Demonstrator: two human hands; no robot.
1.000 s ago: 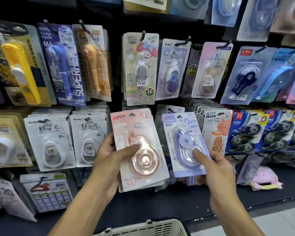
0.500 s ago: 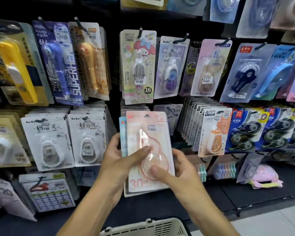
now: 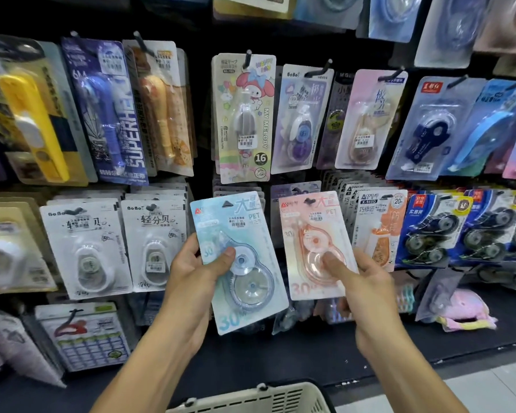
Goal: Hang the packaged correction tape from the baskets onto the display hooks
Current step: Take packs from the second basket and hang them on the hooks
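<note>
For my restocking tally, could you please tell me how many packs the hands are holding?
2: a blue pack in the left hand and a pink pack in the right hand; more may hide behind.

"MY MELODY", "16" on hanging pack (image 3: 243, 117), "SUPERHERO" on blue pack (image 3: 108, 111)
</note>
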